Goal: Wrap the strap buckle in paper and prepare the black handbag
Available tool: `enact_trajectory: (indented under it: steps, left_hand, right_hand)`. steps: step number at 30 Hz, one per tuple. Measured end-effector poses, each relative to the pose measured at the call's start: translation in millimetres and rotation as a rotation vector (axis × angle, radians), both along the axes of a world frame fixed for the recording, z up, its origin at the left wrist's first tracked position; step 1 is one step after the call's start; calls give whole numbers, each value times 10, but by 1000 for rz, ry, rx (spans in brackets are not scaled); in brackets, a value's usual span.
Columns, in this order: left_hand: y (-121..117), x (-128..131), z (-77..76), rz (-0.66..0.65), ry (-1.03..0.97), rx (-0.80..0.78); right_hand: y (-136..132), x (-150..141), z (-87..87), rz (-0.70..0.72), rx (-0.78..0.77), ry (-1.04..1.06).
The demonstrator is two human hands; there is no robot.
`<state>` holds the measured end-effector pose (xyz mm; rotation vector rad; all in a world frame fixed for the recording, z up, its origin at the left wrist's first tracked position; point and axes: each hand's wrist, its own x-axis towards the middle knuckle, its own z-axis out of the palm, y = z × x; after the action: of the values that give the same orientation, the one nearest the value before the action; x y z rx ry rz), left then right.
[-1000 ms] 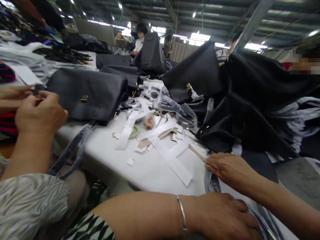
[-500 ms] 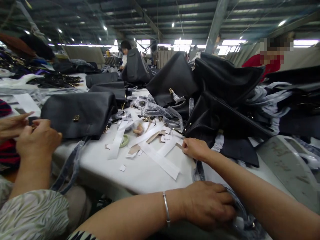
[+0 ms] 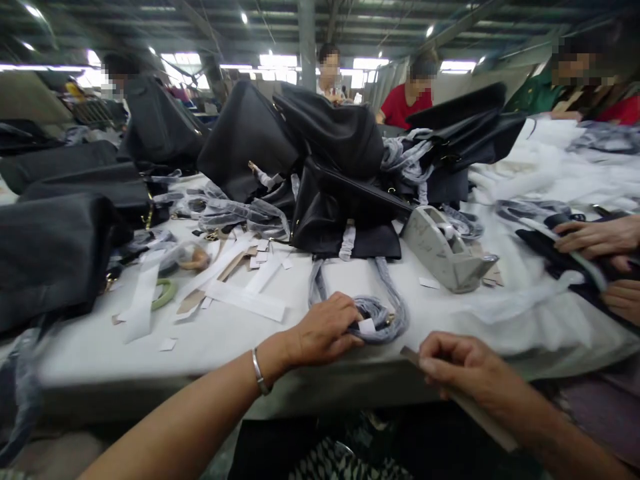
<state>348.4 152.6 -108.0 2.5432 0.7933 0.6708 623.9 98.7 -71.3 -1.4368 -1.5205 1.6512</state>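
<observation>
My left hand rests on a coiled, plastic-wrapped bag strap near the table's front edge, fingers curled onto it. The strap runs up to a black leather handbag lying in the middle of the table. My right hand is closed on a brown paper strip that sticks out past the table edge. A silver bangle circles my left wrist.
A grey tape dispenser stands right of the bag. White and brown paper strips litter the white table. More black bags pile at left. Another person's hands work at the right; several people sit behind.
The view has swung right. My right hand pulled back from the paper scraps by the bag, holding a brown strip. My left hand stays on the wrapped strap.
</observation>
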Motion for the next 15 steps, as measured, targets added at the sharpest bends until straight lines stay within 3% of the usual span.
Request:
enact_trajectory:
  steps: [2, 5, 9, 15]
  left_hand:
    - [34, -24, 28, 16, -123, -120]
    - [72, -51, 74, 70, -269, -332]
    - [76, -64, 82, 105, -358, -536]
    - [98, -121, 10, 114, -409, -733]
  right_hand:
    - [-252, -3, -233, -65, -6, -83]
    - [-286, -199, -374, -185, 79, -116]
    - [21, -492, -281, -277, 180, -125]
    - [220, -693, -172, -335, 60, 33]
